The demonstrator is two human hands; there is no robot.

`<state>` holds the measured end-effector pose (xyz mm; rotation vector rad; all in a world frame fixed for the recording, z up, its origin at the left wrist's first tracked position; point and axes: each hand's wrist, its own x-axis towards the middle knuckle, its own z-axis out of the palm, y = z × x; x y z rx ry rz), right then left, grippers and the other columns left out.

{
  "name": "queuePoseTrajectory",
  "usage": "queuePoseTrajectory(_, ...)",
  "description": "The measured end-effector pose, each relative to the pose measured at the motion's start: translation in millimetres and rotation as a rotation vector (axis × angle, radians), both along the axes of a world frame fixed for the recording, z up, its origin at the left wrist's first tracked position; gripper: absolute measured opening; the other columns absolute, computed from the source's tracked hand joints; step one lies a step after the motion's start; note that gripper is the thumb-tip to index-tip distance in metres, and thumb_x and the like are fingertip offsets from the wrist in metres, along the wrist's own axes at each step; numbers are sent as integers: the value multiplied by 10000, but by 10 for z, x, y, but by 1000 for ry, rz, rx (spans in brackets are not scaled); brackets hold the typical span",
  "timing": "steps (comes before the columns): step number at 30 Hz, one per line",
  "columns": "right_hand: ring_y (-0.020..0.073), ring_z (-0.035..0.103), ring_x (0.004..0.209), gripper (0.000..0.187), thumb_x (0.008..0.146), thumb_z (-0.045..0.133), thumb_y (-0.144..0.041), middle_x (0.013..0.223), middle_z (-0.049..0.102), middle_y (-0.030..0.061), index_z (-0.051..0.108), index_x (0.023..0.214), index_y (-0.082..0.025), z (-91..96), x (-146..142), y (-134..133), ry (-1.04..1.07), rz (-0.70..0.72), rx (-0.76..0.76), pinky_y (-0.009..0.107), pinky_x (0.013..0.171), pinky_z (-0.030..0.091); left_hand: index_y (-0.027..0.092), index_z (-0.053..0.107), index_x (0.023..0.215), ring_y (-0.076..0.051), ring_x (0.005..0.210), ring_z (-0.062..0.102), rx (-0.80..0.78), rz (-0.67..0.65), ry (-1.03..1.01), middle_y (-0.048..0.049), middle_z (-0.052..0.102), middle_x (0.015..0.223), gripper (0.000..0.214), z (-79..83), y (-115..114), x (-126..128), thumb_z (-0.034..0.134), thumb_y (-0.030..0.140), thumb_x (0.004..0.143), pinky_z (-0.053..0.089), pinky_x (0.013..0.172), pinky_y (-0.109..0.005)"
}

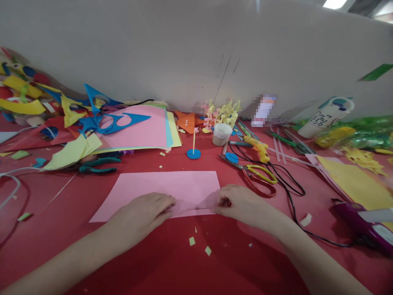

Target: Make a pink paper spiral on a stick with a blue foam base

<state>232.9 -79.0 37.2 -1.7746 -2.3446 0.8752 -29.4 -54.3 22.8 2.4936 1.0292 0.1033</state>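
A pink sheet of paper (pixel 172 184) lies on the red table, with a narrow fold or crease along its near edge towards the right. My left hand (pixel 150 209) rests over the near edge, its thumb and fingertips closed on the paper around the middle. At the near right corner my right hand (pixel 235 203) pinches the sheet between thumb and curled fingers. Just beyond the sheet stands a small blue disc (pixel 193 154) with a thin pale stick upright on it. Small yellow paper scraps (pixel 192 241) lie in front of the sheet.
Scissors (pixel 260 180) with red and yellow handles lie right of the sheet, near a yellow glue gun (pixel 258 148) and its black cord. A purple glue gun (pixel 365 223) sits far right. Stacked coloured sheets (pixel 138 131), green-handled pliers (pixel 100 165) and a white cup (pixel 222 134) stand beyond.
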Motion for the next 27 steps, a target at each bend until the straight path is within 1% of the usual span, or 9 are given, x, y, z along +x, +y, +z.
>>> queuePoseTrajectory(3,163,557,673,91,746,579,-225,719,631,32,619,680,-176,-8,0,-5,-5,16,26,255,602,383,204,571,995,-183,857,617,33,-33,-4,-38,663,946,201,-17,0,-8,410,241,880,465,754,-297)
queuePoseTrajectory(7,155,532,664,108,760,565,-213,698,608,25,592,662,-177,-25,2,-21,-6,68,73,252,590,362,216,562,1074,-189,808,604,186,-152,52,-48,653,906,277,16,-6,1,374,168,876,461,710,-299)
queuePoseTrajectory(9,154,526,666,99,763,564,-207,699,602,24,591,673,-177,-34,6,-26,-7,84,83,250,589,355,253,537,1137,-194,797,580,278,-220,71,-56,633,918,390,33,-20,14,369,72,836,452,685,-302)
queuePoseTrajectory(11,153,524,669,85,764,566,-208,707,600,24,593,689,-177,-40,11,-26,-10,92,78,248,586,353,307,483,1210,-196,824,549,346,-280,49,-59,610,968,542,31,-47,35,368,-6,783,442,703,-312)
queuePoseTrajectory(13,153,525,676,66,760,572,-204,715,599,20,593,702,-179,-42,12,-22,-10,97,71,246,586,353,329,434,1257,-197,848,523,375,-316,12,-60,598,990,606,12,-83,63,380,-22,766,435,739,-324)
queuePoseTrajectory(18,151,516,684,72,765,549,-183,720,586,26,579,700,-175,-24,7,-18,-4,109,82,250,596,349,285,438,1259,-197,866,504,361,-335,-15,-62,592,988,547,-48,-146,118,406,12,786,433,781,-330)
queuePoseTrajectory(23,133,475,639,55,752,554,-201,717,547,10,508,730,-183,2,15,-39,-15,83,77,237,559,315,268,475,1221,-208,831,499,369,-332,-17,-67,580,930,502,-75,-133,131,398,12,796,440,741,-343)
queuePoseTrajectory(25,130,464,650,73,749,549,-185,749,537,10,477,755,-185,3,-7,-51,6,96,121,235,569,316,274,486,1205,-203,804,494,374,-322,-6,-62,572,904,493,-73,-134,146,389,16,797,443,720,-339)
queuePoseTrajectory(27,145,470,713,106,762,555,-219,819,537,26,463,802,-184,-14,-59,-64,61,113,191,245,615,339,265,496,1194,-202,783,494,379,-324,18,-63,570,884,482,-63,-145,168,397,24,789,448,699,-340)
